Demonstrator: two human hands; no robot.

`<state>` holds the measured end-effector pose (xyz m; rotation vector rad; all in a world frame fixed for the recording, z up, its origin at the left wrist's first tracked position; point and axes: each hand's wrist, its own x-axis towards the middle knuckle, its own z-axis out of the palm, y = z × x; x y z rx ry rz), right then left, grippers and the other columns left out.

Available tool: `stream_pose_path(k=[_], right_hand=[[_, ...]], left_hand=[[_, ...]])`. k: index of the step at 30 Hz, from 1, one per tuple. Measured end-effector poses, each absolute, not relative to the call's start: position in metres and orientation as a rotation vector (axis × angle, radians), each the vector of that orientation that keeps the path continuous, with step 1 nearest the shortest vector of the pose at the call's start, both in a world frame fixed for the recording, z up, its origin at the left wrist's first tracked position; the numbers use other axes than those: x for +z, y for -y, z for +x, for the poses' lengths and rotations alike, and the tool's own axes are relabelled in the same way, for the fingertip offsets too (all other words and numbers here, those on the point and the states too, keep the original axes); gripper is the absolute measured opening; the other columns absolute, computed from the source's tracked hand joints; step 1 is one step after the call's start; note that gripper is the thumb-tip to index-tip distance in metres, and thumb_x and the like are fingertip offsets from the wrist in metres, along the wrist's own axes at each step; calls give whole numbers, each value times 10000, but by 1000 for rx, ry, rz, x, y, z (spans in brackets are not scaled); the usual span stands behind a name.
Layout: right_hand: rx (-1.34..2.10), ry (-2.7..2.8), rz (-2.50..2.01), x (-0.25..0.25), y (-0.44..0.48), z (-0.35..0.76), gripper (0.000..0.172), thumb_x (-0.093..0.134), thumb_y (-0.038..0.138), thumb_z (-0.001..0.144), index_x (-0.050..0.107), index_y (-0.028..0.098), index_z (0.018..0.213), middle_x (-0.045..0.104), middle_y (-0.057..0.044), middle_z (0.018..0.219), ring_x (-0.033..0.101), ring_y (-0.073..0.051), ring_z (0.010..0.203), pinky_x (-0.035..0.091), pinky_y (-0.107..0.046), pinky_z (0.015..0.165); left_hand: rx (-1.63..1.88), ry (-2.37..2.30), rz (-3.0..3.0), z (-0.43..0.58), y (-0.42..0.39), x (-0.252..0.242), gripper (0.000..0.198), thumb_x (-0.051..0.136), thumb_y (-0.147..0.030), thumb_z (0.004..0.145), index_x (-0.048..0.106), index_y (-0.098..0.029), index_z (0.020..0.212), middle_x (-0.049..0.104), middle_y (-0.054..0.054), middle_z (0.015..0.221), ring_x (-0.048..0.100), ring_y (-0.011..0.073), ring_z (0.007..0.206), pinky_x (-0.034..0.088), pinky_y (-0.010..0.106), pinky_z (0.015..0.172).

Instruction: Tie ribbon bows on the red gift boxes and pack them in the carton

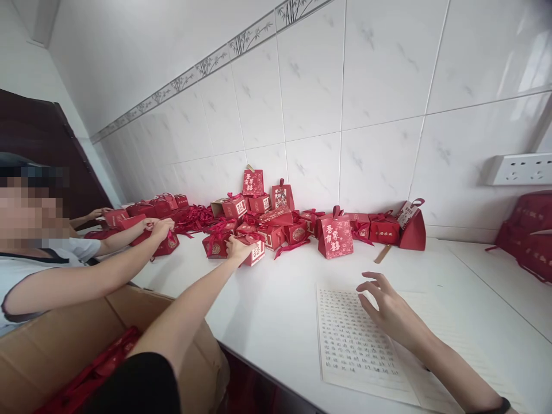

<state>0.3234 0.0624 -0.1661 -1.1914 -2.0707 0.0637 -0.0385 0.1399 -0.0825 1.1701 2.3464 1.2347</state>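
Note:
My left hand reaches to the pile at the table's middle and grips a small red gift box with a white label on its side. The fingers lie over the box's top and partly hide it. Red gift boxes with ribbons surround it, among them a taller red box with white lettering. My right hand hovers with fingers apart and slightly curled, holding nothing. Below it lie handwritten sheets of paper.
At the left a co-worker's hands handle a ribboned red box. A cardboard box with red items inside stands by the table's front edge. A red bag lies at the right, under a wall socket. A tiled wall rises behind.

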Motion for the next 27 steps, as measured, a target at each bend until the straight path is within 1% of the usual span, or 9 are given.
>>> stream_pose_path(k=[5, 8, 11, 14, 17, 20, 23, 25, 27], right_hand=[[74, 2063, -1179, -160, -63, 323, 378, 325, 440, 925, 591, 173, 901, 486, -176, 1166, 625, -218, 699, 553, -417, 611], [120, 2005, -1143, -151, -60, 320, 420, 348, 509, 917, 604, 176, 896, 503, -167, 1148, 623, -227, 748, 542, -446, 709], [275, 1917, -1129, -139, -46, 308, 452, 383, 573, 893, 620, 188, 875, 524, -145, 1124, 614, -240, 855, 534, -425, 755], [453, 1873, -1076, -124, -17, 286, 401, 401, 541, 909, 623, 208, 886, 555, -108, 1100, 590, -232, 949, 521, -373, 781], [598, 1891, -1018, -113, 15, 263, 348, 407, 499, 924, 609, 216, 937, 602, -85, 1020, 585, -226, 962, 497, -350, 799], [749, 1879, -1098, -108, 33, 247, 369, 429, 530, 904, 584, 207, 992, 632, -86, 983, 609, -225, 874, 492, -339, 719], [835, 1791, -1154, -108, 30, 238, 432, 446, 564, 877, 549, 190, 1067, 645, -80, 927, 615, -217, 817, 480, -336, 697], [886, 1709, -1182, -108, 22, 235, 494, 465, 582, 849, 519, 172, 1120, 635, -53, 824, 602, -195, 727, 467, -318, 648], [958, 1672, -1206, -107, 14, 232, 513, 501, 601, 805, 548, 153, 1051, 597, -19, 713, 556, -165, 624, 428, -284, 572]], left_hand=[[1090, -1807, 1578, -17, -80, -65, 799, 771, -365, 590, 382, -220, 1273, 524, 106, 1297, 558, 237, 1138, 464, 314, 916], [835, -1199, 1769, -10, -35, -55, 862, 789, -340, 547, 412, -224, 1313, 495, 101, 1354, 476, 265, 1248, 436, 338, 971], [410, -979, 1688, -9, -5, -53, 961, 832, -242, 414, 475, -224, 1306, 480, 75, 1389, 397, 300, 1317, 386, 374, 1030], [234, -915, 1678, -9, 2, -62, 957, 810, -167, 424, 480, -241, 1319, 434, 33, 1435, 347, 268, 1356, 324, 344, 1077], [308, -949, 1743, -12, -5, -75, 742, 736, -190, 573, 526, -261, 1281, 466, 21, 1413, 423, 229, 1309, 353, 289, 1042], [498, -1161, 1776, -16, -10, -79, 501, 646, -301, 686, 589, -241, 1180, 546, 48, 1329, 527, 225, 1199, 437, 274, 918], [629, -1401, 1806, -19, -2, -70, 365, 520, -477, 777, 621, -183, 969, 641, 78, 1110, 610, 228, 1006, 464, 269, 747], [542, -1455, 1833, -19, 12, -62, 439, 429, -567, 809, 604, -164, 825, 662, 66, 917, 625, 209, 852, 433, 254, 666], [406, -1462, 1876, -17, 26, -58, 480, 427, -611, 796, 589, -163, 740, 642, 36, 775, 596, 177, 729, 395, 240, 625]])
